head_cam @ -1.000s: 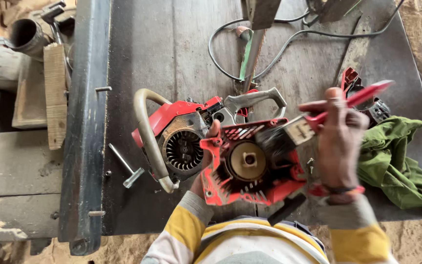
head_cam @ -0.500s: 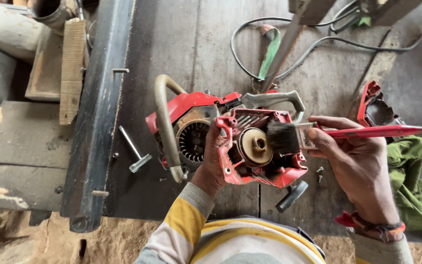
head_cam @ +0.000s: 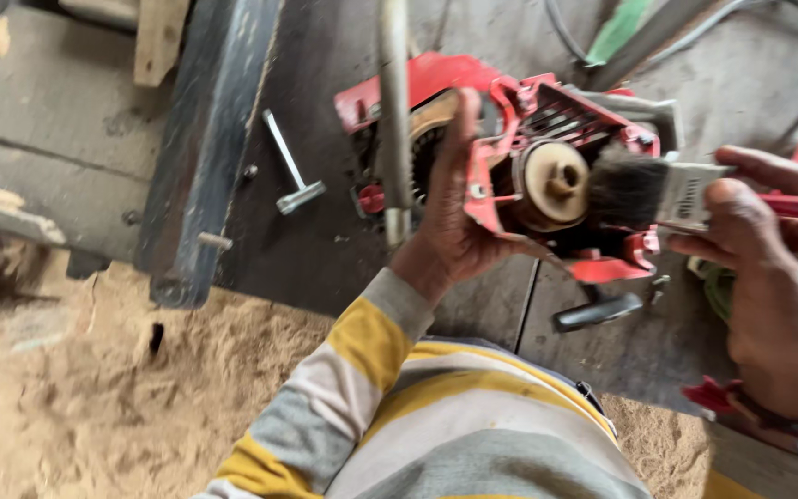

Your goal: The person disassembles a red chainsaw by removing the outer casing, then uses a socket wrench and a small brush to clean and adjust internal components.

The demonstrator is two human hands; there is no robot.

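1. The left hand (head_cam: 450,231) has its grip closed on the red starter cover (head_cam: 519,166) of a red chainsaw body (head_cam: 436,83), fingers wrapped over the cover's left edge, thumb side underneath. The cover stands tilted up on the dark table (head_cam: 325,240), its inner face with the cream pulley (head_cam: 554,180) turned toward the camera.

2. The right hand (head_cam: 768,277) has its grip closed on a paintbrush (head_cam: 676,194) with a red handle; the dark bristles touch the pulley's right side.

3. Judged from this hold, the cover could twist or slip out, since only one hand steadies it and the brush pushes sideways against it. Bristles could also catch on the pulley's hub or ribs.

4. The fingers of the left hand lie close beside the pulley and the cover's thin plastic edges, so a slip could pinch or scrape them.

5. The saw's grey front handle bar (head_cam: 394,120) runs upright across the view right in front of the left hand, blocking part of the saw body and crowding the wrist.

6. A T-shaped metal wrench (head_cam: 290,171) lies to the left on the table, well apart from both hands. A black handled tool (head_cam: 598,312) lies just below the cover, near enough to be knocked.

7. Small loose screws (head_cam: 658,286) sit beside that tool; brushed dust or a bump could send them into the sawdust floor (head_cam: 94,397) below the table edge.

8. A green cloth (head_cam: 718,291) shows behind the right hand, mostly hidden.
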